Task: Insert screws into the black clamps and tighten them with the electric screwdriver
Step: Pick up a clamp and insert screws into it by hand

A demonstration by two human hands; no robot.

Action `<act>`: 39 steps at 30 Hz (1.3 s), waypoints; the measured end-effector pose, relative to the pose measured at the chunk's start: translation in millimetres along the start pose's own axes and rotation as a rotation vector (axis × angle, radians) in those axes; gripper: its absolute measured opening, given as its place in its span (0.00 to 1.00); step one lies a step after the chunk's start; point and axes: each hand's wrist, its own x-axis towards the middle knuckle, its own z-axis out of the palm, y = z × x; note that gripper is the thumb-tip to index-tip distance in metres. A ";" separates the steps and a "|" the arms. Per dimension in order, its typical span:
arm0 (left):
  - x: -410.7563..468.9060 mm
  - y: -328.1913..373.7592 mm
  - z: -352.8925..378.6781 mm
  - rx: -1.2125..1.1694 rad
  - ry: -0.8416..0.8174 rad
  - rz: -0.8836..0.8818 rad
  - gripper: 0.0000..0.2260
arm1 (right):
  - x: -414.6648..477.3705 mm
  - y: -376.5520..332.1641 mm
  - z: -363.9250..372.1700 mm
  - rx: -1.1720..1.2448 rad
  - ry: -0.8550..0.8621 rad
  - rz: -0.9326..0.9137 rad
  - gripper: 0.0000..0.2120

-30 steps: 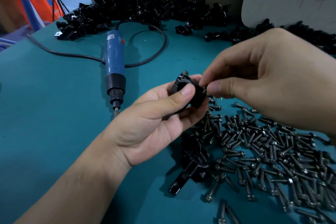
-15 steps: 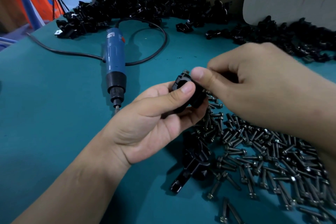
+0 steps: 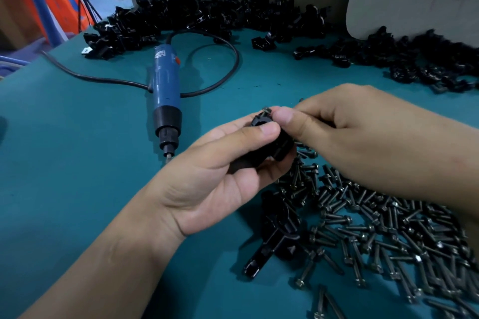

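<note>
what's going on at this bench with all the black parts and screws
A person is fitting a screw into a black clamp. The left hand holds the clamp above the table; the right hand pinches the screw at the clamp's top. The electric screwdriver lies unused on the green mat, with loose screws piled to the right.

Screwdriver lies on bench, L of hands. Loose screws spread R front; spare clamp at their L edge. Clamp pile along rear, cord looped before it.
</note>
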 end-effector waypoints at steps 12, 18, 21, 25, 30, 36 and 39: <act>4.7 -3.3 0.2 0.033 0.033 -0.012 0.18 | 1.0 0.6 2.8 0.010 -0.013 0.016 0.26; 5.8 -2.9 -1.3 -0.025 0.050 0.004 0.17 | -2.0 2.8 -1.9 -0.012 0.018 -0.017 0.20; 5.7 -5.8 -2.8 -0.012 0.058 -0.001 0.18 | -2.2 1.4 0.3 0.010 -0.008 -0.005 0.17; 5.1 -5.0 -1.4 0.073 -0.017 -0.001 0.11 | 1.5 3.5 1.7 -0.031 -0.066 0.060 0.32; 5.5 -5.4 -1.0 0.035 -0.002 0.008 0.12 | -2.2 4.5 -5.4 0.001 0.006 -0.010 0.21; 4.1 -5.4 -0.3 0.066 0.000 -0.008 0.15 | 2.3 -1.0 6.4 -0.027 -0.005 0.056 0.24; 4.2 -3.1 -0.5 0.059 0.002 0.005 0.14 | 5.8 -0.8 8.8 -0.054 0.014 0.075 0.30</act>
